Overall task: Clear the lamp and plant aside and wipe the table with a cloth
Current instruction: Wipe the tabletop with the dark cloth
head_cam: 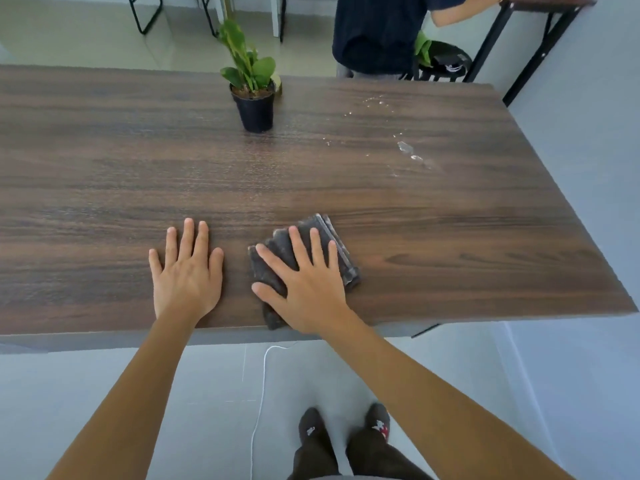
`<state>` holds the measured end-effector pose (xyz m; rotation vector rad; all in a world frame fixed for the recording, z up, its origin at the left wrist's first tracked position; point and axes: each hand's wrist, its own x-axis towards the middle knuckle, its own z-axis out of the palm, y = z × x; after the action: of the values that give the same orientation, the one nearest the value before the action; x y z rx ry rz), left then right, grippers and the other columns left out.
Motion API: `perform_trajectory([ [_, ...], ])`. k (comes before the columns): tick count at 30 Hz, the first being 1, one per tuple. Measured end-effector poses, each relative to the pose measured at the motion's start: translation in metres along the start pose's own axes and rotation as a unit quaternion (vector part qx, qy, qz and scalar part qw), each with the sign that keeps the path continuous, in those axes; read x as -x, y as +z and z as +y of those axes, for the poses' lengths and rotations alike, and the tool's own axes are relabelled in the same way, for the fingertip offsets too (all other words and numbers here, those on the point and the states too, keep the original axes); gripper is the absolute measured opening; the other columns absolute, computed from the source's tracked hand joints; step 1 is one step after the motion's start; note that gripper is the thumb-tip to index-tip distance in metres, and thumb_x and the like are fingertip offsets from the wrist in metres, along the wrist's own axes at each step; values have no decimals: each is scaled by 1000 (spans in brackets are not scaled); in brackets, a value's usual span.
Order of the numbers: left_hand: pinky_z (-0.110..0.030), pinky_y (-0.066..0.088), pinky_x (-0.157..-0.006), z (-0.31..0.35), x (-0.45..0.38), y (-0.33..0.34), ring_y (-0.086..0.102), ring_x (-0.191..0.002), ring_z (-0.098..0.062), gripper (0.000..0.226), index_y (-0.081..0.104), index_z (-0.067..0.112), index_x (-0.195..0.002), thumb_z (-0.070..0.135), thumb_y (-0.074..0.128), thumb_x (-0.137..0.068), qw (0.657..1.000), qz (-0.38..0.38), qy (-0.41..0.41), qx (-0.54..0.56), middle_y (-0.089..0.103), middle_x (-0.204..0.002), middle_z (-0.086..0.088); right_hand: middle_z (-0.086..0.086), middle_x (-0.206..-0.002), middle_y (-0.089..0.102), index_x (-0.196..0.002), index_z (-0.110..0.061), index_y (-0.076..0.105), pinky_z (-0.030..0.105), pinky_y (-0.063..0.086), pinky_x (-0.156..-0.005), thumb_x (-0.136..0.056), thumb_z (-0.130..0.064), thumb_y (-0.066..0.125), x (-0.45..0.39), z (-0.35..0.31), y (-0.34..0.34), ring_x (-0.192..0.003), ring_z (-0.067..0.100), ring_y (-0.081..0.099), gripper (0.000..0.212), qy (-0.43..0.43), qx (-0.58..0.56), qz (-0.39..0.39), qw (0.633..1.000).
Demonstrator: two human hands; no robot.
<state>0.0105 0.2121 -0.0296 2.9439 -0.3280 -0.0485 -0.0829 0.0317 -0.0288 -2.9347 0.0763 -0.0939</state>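
A dark wooden table fills the view. A green plant in a black pot stands upright near its far edge, at the middle. A folded dark grey cloth lies near the front edge. My right hand rests flat on the cloth with fingers spread, pressing it to the wood. To its left, my left hand lies flat on the bare table, fingers apart and holding nothing. Water drops are scattered over the far right part of the table. No lamp is in view.
A person in a dark shirt stands beyond the far right edge, reaching to a second table. A black stool stands beside them. A white cable runs over the floor by my feet. A wall is close on the right.
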Motion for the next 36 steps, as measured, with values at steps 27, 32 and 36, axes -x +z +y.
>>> perform_trajectory([
  [27,-57,-1,-114,281,-12,49,-4,-148,-26,74,10,21,-152,64,11,-92,991,-43,120,33,3,-161,-3,5,-166,3,-152,-50,1,56,2,-120,-82,-80,-2,155,366,-99,-151,35,1,76,345,65,-28,936],
  [32,-56,2,-115,282,-15,51,-4,-148,-24,76,9,24,-152,67,14,-90,993,-38,112,2,1,-162,0,13,-165,-4,-153,-46,-1,61,-2,-118,-77,-82,-7,93,357,-92,-149,43,-4,84,289,19,-33,957],
  [36,-57,7,-115,280,-16,51,0,-148,-24,76,12,25,-152,66,17,-88,994,-36,106,-11,4,-161,1,9,-165,7,-153,-45,17,60,4,-119,-87,-79,9,116,331,-86,-150,39,1,75,132,-2,-12,991],
])
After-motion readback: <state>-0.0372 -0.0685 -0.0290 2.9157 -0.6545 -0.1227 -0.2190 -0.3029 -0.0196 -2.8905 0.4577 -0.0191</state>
